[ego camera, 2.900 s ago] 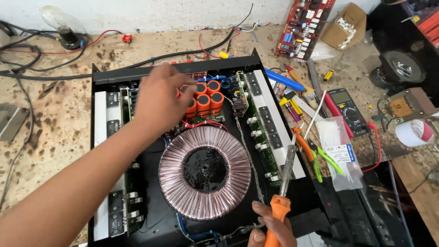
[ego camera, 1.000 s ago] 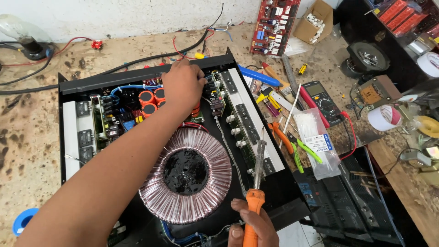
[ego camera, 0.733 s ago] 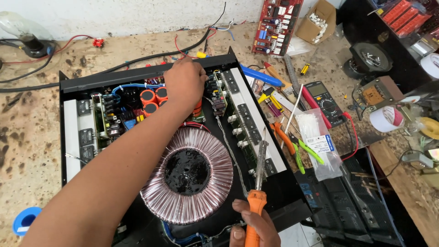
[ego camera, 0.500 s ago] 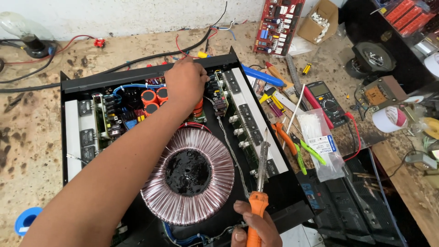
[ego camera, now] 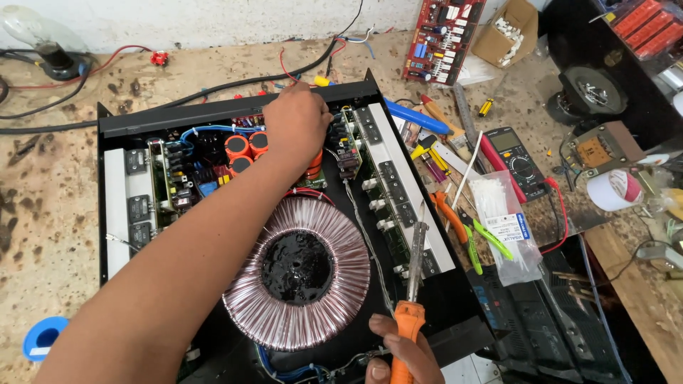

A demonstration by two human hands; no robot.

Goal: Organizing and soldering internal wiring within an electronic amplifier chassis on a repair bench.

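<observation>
An open black amplifier chassis (ego camera: 235, 107) lies on the bench, with a big copper-wound ring transformer (ego camera: 297, 274) in its front half. My left hand (ego camera: 297, 121) reaches across it and rests, fingers curled down, on the circuit board at the back, next to the orange capacitors (ego camera: 240, 148). What the fingers touch is hidden under the hand. My right hand (ego camera: 402, 352) at the bottom edge grips the orange handle of a soldering iron (ego camera: 414, 274), its tip pointing up beside the right-hand heatsink strip (ego camera: 413, 192).
Right of the chassis lie pliers (ego camera: 455, 220), a bag of cable ties (ego camera: 501, 220), a multimeter (ego camera: 516, 153), a blue tube (ego camera: 418, 117) and a tape roll (ego camera: 615, 190). A red circuit board (ego camera: 441, 32) and a cardboard box (ego camera: 506, 32) sit behind. Cables run along the back left.
The view has shifted a little. My left hand has slid to the right over the capacitors at the back of the board. My right hand keeps hold of the soldering iron.
</observation>
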